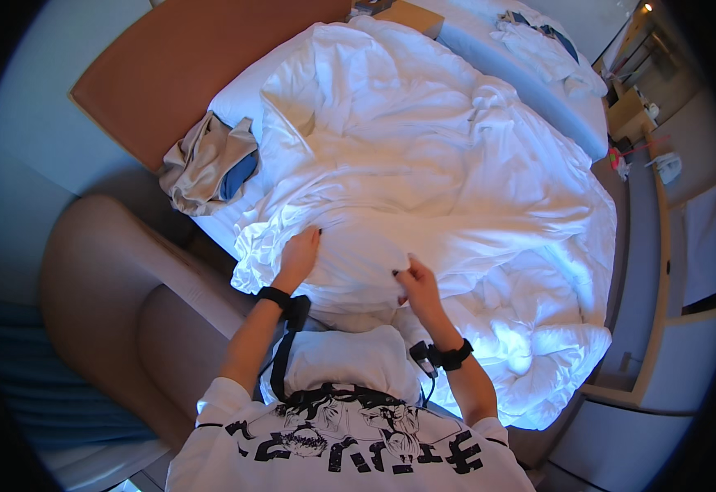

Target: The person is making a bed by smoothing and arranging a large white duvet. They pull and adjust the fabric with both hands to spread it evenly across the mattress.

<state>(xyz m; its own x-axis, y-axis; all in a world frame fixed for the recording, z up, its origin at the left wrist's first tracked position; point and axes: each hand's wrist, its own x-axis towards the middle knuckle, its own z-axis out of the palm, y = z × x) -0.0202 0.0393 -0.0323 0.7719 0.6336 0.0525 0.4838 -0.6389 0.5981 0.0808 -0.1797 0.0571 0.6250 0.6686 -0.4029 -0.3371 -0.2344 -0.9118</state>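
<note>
A rumpled white duvet cover [389, 154] is spread over the bed in front of me. My left hand [301, 255] is curled at its near left part, and gathered folds of the cloth bunch up beside the fist. Over the near middle of the cover is my right hand [418, 286], its thumb and fingers bent but apart. I see no cloth between them. A puffy white duvet [518, 344] lies crumpled to the right of that hand. Both wrists wear black straps with small devices.
Beige and blue cloth [213, 163] is heaped at the bed's left side, below a brown headboard [210, 61]. A brown armchair [99, 264] stands close on my left. Beyond is a second bed [518, 80] with rumpled linen. Shelving [647, 344] lines the right.
</note>
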